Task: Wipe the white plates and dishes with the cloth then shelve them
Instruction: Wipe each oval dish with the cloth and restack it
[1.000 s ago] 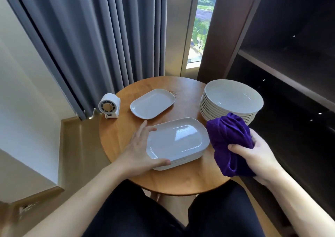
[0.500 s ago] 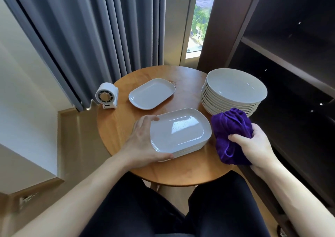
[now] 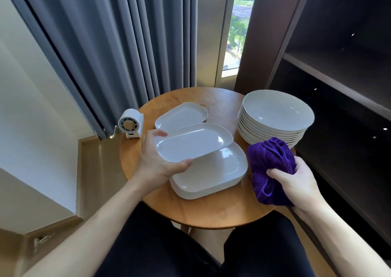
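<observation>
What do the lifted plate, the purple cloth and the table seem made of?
The lifted plate: probably glazed ceramic, white with glossy highlights. The purple cloth: plush fabric, perhaps microfibre; matte, soft folds. The table: wood or veneer; warm grain, slight sheen.

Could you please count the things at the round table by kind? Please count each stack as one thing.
Single rectangular white plates: 2, the lifted plate in the left hand and the back plate
Stack of rectangular white plates: 1
Stack of round white dishes: 1
Purple cloth: 1, in the right hand
Small white fan: 1
Total: 6
</observation>
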A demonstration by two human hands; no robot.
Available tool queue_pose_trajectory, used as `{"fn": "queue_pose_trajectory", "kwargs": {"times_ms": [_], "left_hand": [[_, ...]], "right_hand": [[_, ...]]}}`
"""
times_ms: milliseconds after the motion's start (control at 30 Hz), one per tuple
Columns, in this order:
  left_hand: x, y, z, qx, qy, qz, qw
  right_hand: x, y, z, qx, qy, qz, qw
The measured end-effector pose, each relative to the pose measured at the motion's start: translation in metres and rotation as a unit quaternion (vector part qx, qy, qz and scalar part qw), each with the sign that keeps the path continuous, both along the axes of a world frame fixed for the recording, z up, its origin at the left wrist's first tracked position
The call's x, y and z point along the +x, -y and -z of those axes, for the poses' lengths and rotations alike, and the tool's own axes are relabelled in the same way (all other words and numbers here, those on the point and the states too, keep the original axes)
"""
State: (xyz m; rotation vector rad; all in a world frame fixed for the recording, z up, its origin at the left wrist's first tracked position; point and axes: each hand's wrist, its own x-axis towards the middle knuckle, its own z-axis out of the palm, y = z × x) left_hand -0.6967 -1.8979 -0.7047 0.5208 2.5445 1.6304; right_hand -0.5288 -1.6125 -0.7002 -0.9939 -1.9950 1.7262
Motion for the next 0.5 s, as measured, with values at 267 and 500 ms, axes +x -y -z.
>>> {"fn": "queue_pose_trajectory", "kwargs": {"times_ms": [267,500], "left_hand": [[-0.062,-0.042,-0.001,-0.053,-0.071,-0.063,0.994],[-0.111,-0.071,0.024,-0.107,-0.067,-0.083,0.988]], "right_hand": [[-0.006,-0.001,0.007,0.045,0.007,-0.018,0.999],[-0.007,-0.003,0.014,0.081,-0.005,-0.028,0.996]]}}
